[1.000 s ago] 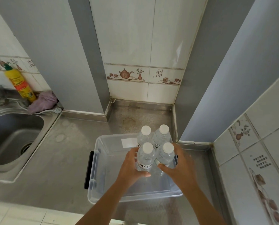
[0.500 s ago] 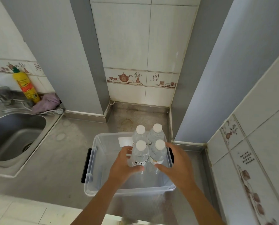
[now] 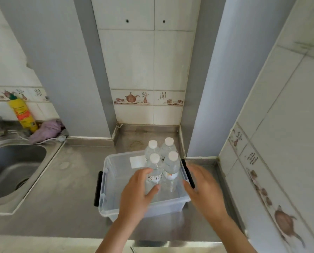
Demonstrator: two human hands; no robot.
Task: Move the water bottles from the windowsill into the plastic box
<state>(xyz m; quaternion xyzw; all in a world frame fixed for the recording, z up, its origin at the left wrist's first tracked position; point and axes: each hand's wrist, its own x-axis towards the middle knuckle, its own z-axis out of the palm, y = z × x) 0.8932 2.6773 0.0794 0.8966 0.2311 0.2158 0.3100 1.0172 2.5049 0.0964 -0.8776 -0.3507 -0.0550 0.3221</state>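
Observation:
Several clear water bottles with white caps (image 3: 170, 167) stand upright, packed together, in the right part of the clear plastic box (image 3: 114, 161) with black handles on the steel counter. My left hand (image 3: 136, 196) is at the front-left bottle (image 3: 154, 162). Its fingers are spread, with the thumb in front of the bottle's lower part. My right hand (image 3: 205, 192) is off the bottles, over the box's right handle, fingers apart and blurred. The windowsill is out of view.
A steel sink (image 3: 11, 167) is set into the counter (image 3: 70, 179) on the left. Behind it are a yellow detergent bottle (image 3: 22, 114) and a purple cloth (image 3: 46, 130). Grey pillars and a tiled wall close in the box's back and right.
Both hands held the cluster of bottles in the box. Now my right hand has drawn away to the right and my left hand has loosened. The bottles stand on their own.

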